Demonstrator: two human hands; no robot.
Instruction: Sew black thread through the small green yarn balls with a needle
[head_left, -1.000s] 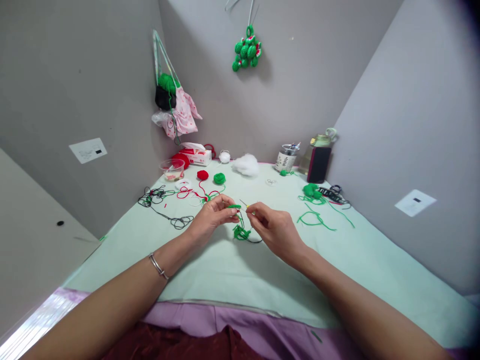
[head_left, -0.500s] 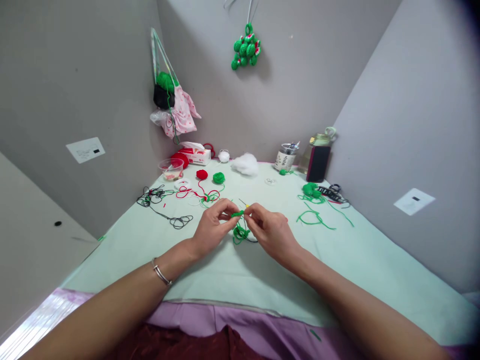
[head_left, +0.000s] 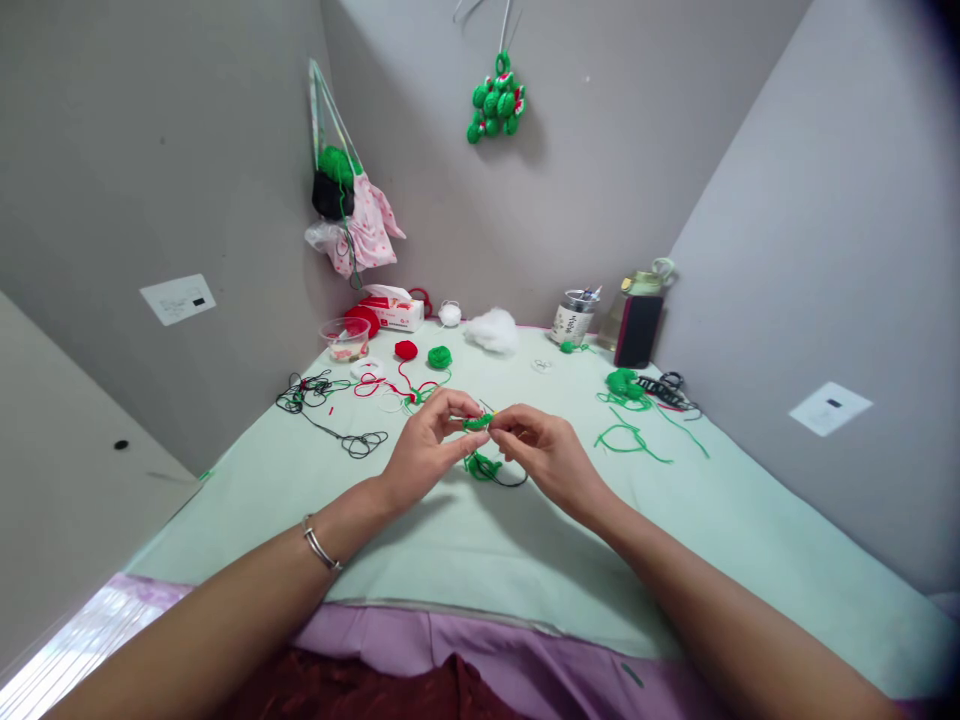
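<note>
My left hand (head_left: 431, 443) pinches a small green crochet piece (head_left: 475, 423) above the pale green table cloth (head_left: 465, 540). My right hand (head_left: 544, 452) is closed on a thin crochet hook (head_left: 489, 409) whose tip pokes up at the piece. The two hands nearly touch at the fingertips. A tangle of green yarn (head_left: 483, 466) with a dark strand lies just below them on the cloth. A silver bangle (head_left: 319, 545) sits on my left wrist.
Red (head_left: 406, 349) and green yarn balls (head_left: 439, 356), black thread (head_left: 330, 410), a tissue box (head_left: 391, 311), white stuffing (head_left: 493, 329), a tool jar (head_left: 573, 315), a bottle (head_left: 637, 315) and loose green yarn (head_left: 628, 410) lie behind. Green crochet pieces (head_left: 495, 100) and a bag (head_left: 349, 215) hang on the walls.
My hands have drawn closer together around the green piece. The hook tip has shifted towards the piece. The yarn tangle below stayed in place.
</note>
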